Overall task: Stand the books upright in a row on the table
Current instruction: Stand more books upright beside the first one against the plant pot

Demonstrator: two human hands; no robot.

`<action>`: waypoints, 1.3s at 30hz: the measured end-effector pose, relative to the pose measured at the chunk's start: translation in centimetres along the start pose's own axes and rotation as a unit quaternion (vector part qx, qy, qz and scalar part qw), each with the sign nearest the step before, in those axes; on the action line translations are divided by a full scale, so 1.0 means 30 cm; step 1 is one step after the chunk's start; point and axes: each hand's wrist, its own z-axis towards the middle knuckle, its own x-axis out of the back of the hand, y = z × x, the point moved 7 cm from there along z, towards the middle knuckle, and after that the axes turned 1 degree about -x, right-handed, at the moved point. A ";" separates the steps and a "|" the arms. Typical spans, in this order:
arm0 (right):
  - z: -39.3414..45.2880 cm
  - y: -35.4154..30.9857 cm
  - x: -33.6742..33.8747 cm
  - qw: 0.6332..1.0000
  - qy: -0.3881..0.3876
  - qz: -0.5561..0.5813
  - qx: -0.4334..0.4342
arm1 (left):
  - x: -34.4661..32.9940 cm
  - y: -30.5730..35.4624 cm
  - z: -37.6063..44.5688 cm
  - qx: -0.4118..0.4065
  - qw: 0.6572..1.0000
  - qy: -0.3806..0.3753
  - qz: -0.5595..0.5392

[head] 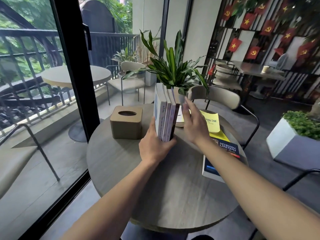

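L hand (154, 146) grips base of upright books (165, 116), right of tissue box (126, 122). R hand (194, 125) open, empty, beside them, over yellow book (212, 122).

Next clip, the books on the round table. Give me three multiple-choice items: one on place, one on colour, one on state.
1. Where is the tissue box? A left of the upright books B on the chair C on the floor
2. Which colour is the flat book's cover beside the right hand? A green B yellow C grey
3. What is the left hand doing? A resting flat B holding the upright books C lifting the plant

A: box stands left of them. B: cover is yellow. B: hand grips their base.
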 end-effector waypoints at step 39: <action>0.249 0.322 -0.056 0.898 -0.197 -0.377 -0.112 | -0.030 -0.028 0.040 -0.010 1.000 0.023 -0.008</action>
